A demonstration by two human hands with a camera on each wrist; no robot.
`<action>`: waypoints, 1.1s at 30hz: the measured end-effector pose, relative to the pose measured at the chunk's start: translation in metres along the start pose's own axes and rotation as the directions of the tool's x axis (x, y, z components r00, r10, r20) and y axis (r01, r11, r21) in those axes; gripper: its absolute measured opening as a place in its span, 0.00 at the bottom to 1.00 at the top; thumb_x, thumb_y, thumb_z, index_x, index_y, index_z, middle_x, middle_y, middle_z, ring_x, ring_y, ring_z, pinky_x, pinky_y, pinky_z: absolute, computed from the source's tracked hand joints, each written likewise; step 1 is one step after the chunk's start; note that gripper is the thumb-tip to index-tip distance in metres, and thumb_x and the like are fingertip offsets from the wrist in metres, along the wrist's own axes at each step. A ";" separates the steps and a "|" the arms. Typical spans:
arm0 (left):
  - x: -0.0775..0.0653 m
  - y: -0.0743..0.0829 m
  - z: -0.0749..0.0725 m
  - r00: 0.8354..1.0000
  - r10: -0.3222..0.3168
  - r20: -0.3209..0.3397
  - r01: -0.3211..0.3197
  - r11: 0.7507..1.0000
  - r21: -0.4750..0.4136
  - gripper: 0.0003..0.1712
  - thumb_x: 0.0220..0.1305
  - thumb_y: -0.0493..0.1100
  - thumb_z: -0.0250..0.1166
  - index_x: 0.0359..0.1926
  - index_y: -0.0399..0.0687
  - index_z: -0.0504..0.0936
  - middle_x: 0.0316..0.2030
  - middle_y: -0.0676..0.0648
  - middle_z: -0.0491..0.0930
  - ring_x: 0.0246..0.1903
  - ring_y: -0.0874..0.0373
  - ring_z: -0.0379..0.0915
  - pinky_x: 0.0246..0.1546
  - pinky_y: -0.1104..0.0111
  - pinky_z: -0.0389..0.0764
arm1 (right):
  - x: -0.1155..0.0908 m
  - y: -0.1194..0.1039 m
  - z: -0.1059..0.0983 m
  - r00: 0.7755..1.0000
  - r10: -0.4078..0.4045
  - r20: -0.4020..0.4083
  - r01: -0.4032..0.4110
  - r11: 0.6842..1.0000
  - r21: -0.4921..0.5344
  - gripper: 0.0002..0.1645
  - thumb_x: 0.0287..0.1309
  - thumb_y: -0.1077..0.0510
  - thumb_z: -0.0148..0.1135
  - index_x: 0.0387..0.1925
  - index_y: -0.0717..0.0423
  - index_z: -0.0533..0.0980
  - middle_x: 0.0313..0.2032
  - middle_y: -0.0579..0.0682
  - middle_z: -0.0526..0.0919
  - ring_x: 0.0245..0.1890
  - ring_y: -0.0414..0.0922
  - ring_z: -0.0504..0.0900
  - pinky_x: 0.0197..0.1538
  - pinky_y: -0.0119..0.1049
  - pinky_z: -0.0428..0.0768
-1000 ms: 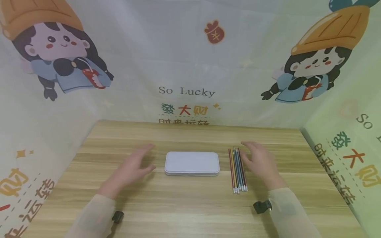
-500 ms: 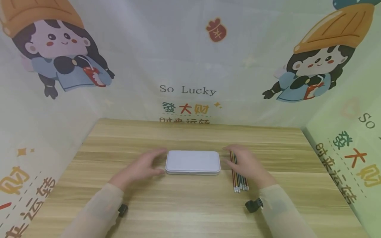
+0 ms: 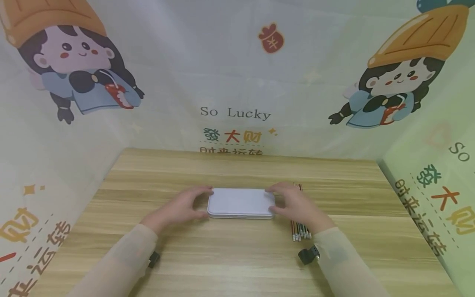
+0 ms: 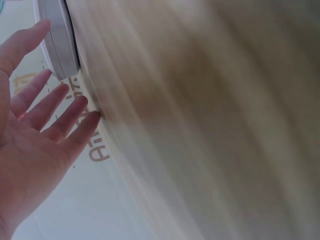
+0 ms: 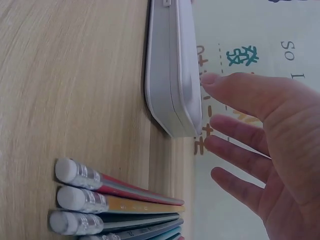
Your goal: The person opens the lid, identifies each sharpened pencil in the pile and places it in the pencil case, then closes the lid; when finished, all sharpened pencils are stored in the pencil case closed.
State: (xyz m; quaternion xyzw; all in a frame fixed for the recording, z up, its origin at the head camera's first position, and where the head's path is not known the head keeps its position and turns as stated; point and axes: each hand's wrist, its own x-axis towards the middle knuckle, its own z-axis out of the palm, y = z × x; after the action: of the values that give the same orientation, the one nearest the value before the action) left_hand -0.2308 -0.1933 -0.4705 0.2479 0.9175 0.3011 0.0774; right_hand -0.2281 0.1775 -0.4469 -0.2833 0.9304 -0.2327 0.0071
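Note:
A closed white pencil case [image 3: 240, 202] lies flat on the wooden table, its long side facing me. At its left end is my left hand [image 3: 178, 209], thumb near the front corner and fingers by the back corner. The left wrist view shows these fingers spread and fairly straight beside the case [image 4: 61, 42]. My right hand [image 3: 297, 207] flanks the other end, fingertips at the edge of the lid, with relaxed fingers in the right wrist view. Several pencils [image 3: 299, 234] lie side by side under and beside that hand, partly hidden by it; their white erasers [image 5: 72, 198] point toward me.
Wood-grain table [image 3: 230, 264] extends around the case on all sides. A printed cloth [image 3: 178, 62] with cartoon figures and lettering walls off the back and both sides. Small black wrist cameras [image 3: 309, 255] hang below the sleeves.
Both hands have moved inward to the ends of the pencil case, the right one passing over the pencils. The case and pencils stay where they were on the table.

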 end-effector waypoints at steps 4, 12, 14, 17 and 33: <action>0.002 0.000 0.001 1.000 0.005 -0.002 -0.005 1.000 0.014 0.39 0.55 0.46 0.79 0.67 0.44 0.76 0.72 0.40 0.71 0.73 0.39 0.64 0.76 0.45 0.63 | 0.002 -0.001 0.002 1.000 -0.021 0.005 0.021 1.000 -0.005 0.32 0.56 0.54 0.76 0.62 0.55 0.79 0.62 0.54 0.83 0.65 0.54 0.79 0.70 0.54 0.75; 0.005 -0.001 0.002 1.000 0.011 -0.011 -0.011 0.999 0.033 0.40 0.51 0.46 0.81 0.65 0.46 0.77 0.71 0.40 0.73 0.72 0.40 0.67 0.75 0.46 0.65 | 0.006 -0.005 0.005 0.999 0.005 0.046 -0.004 1.000 -0.021 0.35 0.53 0.50 0.79 0.62 0.52 0.79 0.64 0.53 0.81 0.67 0.54 0.77 0.73 0.53 0.72; 0.006 -0.001 0.003 1.000 0.010 -0.010 -0.010 1.000 0.026 0.40 0.50 0.46 0.81 0.65 0.47 0.77 0.71 0.40 0.73 0.71 0.40 0.67 0.75 0.47 0.65 | 0.007 -0.006 0.005 0.999 0.009 0.050 -0.008 1.000 -0.030 0.36 0.50 0.50 0.81 0.62 0.52 0.80 0.65 0.53 0.81 0.68 0.54 0.76 0.73 0.53 0.72; 0.008 -0.001 0.003 1.000 0.004 -0.007 -0.004 1.000 0.012 0.41 0.49 0.47 0.82 0.65 0.48 0.77 0.69 0.41 0.74 0.70 0.41 0.69 0.74 0.47 0.67 | 0.008 -0.005 0.005 0.998 0.012 0.055 -0.010 0.999 -0.044 0.38 0.46 0.49 0.83 0.60 0.51 0.81 0.65 0.54 0.80 0.68 0.56 0.75 0.73 0.54 0.71; 0.016 0.002 0.008 0.999 -0.039 -0.022 0.040 0.999 0.033 0.43 0.44 0.47 0.84 0.63 0.50 0.77 0.65 0.44 0.78 0.65 0.45 0.72 0.70 0.48 0.72 | 0.008 0.002 0.010 0.997 0.026 0.067 -0.024 0.999 -0.024 0.35 0.45 0.50 0.83 0.57 0.53 0.83 0.68 0.57 0.77 0.70 0.59 0.73 0.73 0.56 0.71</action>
State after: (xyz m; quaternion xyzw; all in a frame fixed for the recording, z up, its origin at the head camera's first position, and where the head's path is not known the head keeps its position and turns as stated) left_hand -0.2413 -0.1799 -0.4753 0.2279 0.9279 0.2867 0.0695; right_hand -0.2342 0.1706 -0.4563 -0.2793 0.9357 -0.2121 0.0378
